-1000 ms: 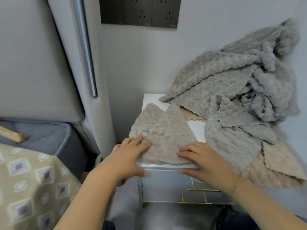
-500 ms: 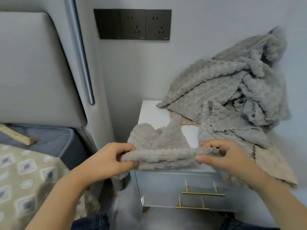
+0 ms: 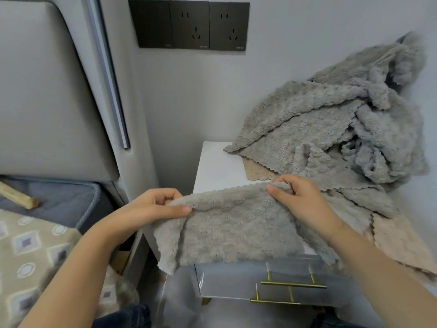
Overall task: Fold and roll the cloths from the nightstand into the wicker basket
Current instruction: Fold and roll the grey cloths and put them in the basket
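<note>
Cloth [image 3: 231,228] pinched by both hands, white nightstand [image 3: 220,166], perhaps bed [image 3: 54,202] beside

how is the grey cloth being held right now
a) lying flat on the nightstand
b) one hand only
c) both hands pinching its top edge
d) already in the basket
c: the left hand and right hand each pinch the top edge of the grey cloth, which hangs before the nightstand.

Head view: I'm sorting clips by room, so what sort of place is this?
Most likely a bedroom: a padded headboard over a mattress, a white nightstand heaped with cloths, and wall sockets above.
</note>
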Tool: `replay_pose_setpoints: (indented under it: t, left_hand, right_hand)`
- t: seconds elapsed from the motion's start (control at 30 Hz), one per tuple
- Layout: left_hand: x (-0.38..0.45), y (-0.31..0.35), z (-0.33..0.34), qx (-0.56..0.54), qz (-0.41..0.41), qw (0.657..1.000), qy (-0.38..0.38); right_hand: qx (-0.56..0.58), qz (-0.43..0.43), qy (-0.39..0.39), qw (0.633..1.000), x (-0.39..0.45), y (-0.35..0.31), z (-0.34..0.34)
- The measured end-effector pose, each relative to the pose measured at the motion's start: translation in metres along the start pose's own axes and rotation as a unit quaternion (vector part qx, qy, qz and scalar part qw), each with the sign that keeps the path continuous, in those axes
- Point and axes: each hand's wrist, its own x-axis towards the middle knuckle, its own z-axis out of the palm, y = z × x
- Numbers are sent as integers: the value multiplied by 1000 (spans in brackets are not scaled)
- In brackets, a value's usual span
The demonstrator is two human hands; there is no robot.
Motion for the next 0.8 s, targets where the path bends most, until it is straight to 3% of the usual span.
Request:
replay_pose_setpoints:
  t: [0.1,0.17,0.33,0.47,0.57,0.67,0.73,0.8]
  left_hand:
    - [14,-13,-9,7,-34,998,53]
    - [21,-24,-13,4,-69,996,57]
    - [30,-47,-23,39,-123,987,93]
    - [35,-52,-18,125,-108,976,145]
    - [37,-47,-6,160,-45,970,176]
    - [38,-39,5,129,-4,983,129]
    - [39,-40,8,128,5,986,111]
    - [38,-42,6,131,-13,986,102]
  right_hand:
    - [-187,-35,1,982,16,7,13]
    - [-251,-38,-8,967,22,11,18]
    - [-261,-34,-6,965,28,11,23]
    - [-286,-30,-8,958,27,11,29]
    - [-325,-92,14,941,20,7,29]
    - [-322,-188,68,926,-7,-13,26]
    - [-296,-199,29,934,-33,-28,26]
    - [-267,-157,-64,949,-56,-33,34]
